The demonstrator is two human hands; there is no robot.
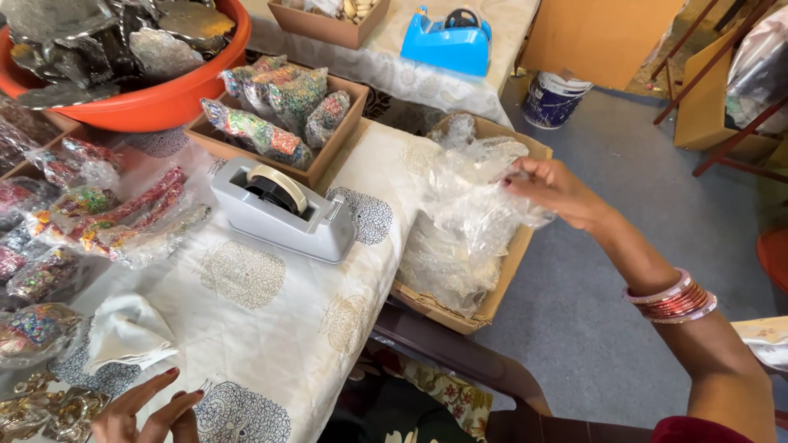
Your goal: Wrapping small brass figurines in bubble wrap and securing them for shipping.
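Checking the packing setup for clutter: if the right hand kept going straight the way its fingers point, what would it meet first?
The right hand points left, fingers already in the clear plastic bags heaped in the cardboard box. It would press further into those bags first; beyond them probably the table edge, though depth is unclear.

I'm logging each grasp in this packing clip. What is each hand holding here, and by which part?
The right hand pinches a clear plastic bag by its upper edge, over the cardboard box. The left hand holds nothing, resting on the tablecloth.

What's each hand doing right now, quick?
Left hand: open, fingers resting on the patterned tablecloth, holding nothing.
Right hand: closed on clear plastic bags in the cardboard box.
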